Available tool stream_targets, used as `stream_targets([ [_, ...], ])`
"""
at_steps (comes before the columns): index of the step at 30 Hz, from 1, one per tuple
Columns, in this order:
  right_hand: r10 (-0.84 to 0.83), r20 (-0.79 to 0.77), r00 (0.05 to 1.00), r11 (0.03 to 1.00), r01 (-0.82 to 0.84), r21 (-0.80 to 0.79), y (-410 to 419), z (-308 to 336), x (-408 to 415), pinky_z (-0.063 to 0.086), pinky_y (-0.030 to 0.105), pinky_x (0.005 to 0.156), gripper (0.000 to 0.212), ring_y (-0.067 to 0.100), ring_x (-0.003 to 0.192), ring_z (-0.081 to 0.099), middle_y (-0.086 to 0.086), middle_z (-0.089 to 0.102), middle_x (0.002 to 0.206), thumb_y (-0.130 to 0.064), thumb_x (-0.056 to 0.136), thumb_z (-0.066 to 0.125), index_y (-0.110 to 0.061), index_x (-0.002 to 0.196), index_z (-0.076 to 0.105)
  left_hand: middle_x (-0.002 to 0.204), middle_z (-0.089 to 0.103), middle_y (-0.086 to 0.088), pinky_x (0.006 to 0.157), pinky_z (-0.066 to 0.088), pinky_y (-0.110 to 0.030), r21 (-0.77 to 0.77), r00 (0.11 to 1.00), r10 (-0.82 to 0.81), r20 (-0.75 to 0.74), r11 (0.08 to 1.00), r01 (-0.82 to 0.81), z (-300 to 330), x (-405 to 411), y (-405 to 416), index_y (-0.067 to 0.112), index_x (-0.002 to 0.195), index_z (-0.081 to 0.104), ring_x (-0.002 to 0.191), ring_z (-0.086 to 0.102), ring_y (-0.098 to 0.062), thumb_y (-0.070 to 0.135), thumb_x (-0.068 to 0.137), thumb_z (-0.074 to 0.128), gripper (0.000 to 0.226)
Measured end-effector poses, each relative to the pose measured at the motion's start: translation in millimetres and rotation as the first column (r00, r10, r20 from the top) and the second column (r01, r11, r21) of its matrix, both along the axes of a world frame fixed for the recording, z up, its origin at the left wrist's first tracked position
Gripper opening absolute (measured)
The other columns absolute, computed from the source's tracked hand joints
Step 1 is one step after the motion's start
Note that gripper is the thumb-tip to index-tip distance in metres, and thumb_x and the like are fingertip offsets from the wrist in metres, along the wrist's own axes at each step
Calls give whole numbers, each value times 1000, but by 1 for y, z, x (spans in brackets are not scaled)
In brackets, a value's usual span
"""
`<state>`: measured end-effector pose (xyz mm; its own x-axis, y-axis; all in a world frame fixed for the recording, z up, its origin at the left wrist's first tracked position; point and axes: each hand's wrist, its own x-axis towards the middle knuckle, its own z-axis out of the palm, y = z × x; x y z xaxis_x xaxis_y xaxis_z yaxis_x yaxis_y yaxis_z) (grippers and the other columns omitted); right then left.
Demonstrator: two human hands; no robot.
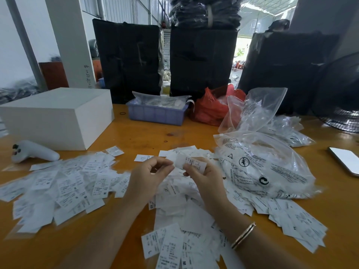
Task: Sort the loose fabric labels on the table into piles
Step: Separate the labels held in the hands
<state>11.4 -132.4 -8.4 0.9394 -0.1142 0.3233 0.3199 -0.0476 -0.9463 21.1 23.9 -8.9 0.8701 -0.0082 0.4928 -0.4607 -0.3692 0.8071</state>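
Writing first: size letters S and M show on labels in the left pile (64, 183), XS on one just under the left wrist, L and M on the near pile (180, 247); finer print too blurred to read. Clear bag (266, 167) at right carries warning text, a crossed-out symbol and a recycling mark, wording not legible. Labels are small white fabric rectangles w/ black print, spread loose across the orange table (139, 133) in left, centre, near and right heaps. Right hand (206, 177) pinches a curled label (191, 162) between thumb and fingers, above the centre heap. Left hand (149, 175) is just beside it, fingers curled, tips at the label's left edge; cannot tell if it grips. Gold bangle (243, 235) on right wrist. White box (56, 117) far left, white controller (33, 152) near it, blue tray (157, 111) far centre, red bag (211, 109) beside it, phone (345, 160) at right edge, fan (340, 94) far right.
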Motion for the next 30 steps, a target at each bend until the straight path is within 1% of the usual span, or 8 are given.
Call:
stream_targets([
  [3, -28, 27, 999, 996, 30, -81, 2, -1, -1, 43, 10, 51, 14, 0, 61, 63, -10, 68, 65, -14, 84, 69, -28, 83, 67, 85, 67, 17, 65, 48, -6, 3, 1000, -3, 14, 1000, 3, 0, 0, 0, 25, 90, 68, 83, 61, 7, 22, 82, 68, 8],
  [6, -7, 30, 1000, 990, 11, -139, 3, -1, -2, 42, 9, 51, 14, -1, 60, 63, -11, 68, 64, -15, 84, 69, -29, 82, 66, 84, 67, 17, 65, 48, -6, -8, 1000, 1, 16, 1000, 0, 0, 0, 1, 26, 89, 67, 82, 61, 7, 23, 82, 67, 7],
  [11, 22, 44, 999, 993, -27, 119, -3, 2, -3, 47, 13, 58, 10, 5, 65, 65, -8, 69, 69, -8, 86, 65, -18, 84, 67, 82, 68, 16, 62, 46, -4, -61, 1000, 12, -5, 998, -12, 1, 0, 1, 23, 89, 70, 79, 61, 9, 22, 83, 68, 7],
  [14, 33, 45, 998, 987, -40, 154, -5, 3, -4, 48, 13, 59, 12, 6, 66, 65, -8, 69, 71, -9, 86, 66, -20, 82, 67, 81, 67, 18, 61, 45, -3, -68, 1000, 9, 1, 998, -9, 2, -2, 1, 28, 86, 67, 79, 60, 11, 22, 83, 68, 8],
  [18, 55, 24, 998, 995, -57, 88, -1, 2, -4, 49, 14, 60, 16, 6, 67, 66, -7, 70, 71, -7, 85, 66, -23, 81, 68, 81, 66, 21, 61, 45, -3, -57, 1000, 22, 19, 998, -21, 2, -1, 1, 32, 85, 66, 80, 60, 11, 21, 83, 68, 11],
  [23, 4, 22, 1000, 994, -2, -106, 2, 0, -4, 44, 13, 54, 19, 3, 64, 62, -7, 68, 68, -12, 85, 67, -30, 79, 65, 79, 67, 20, 59, 45, -4, -69, 999, 40, 10, 997, -39, 0, 1, 1, 34, 83, 66, 77, 61, 8, 23, 82, 69, 12],
  [28, -9, 34, 999, 999, 10, -41, 1, 1, -3, 48, 15, 59, 15, 5, 67, 65, -7, 69, 70, -10, 86, 66, -25, 84, 67, 79, 67, 22, 59, 45, -3, -75, 1000, 29, 1, 997, -28, 1, 0, 1, 30, 85, 68, 78, 61, 10, 23, 83, 68, 8],
  [30, -8, 37, 999, 998, 10, -62, 1, 1, -3, 47, 14, 58, 14, 4, 65, 64, -8, 68, 68, -11, 86, 66, -25, 84, 67, 78, 65, 25, 59, 45, -3, -73, 1000, 25, 3, 997, -25, 1, -1, 0, 32, 84, 67, 79, 60, 12, 22, 83, 67, 10],
])
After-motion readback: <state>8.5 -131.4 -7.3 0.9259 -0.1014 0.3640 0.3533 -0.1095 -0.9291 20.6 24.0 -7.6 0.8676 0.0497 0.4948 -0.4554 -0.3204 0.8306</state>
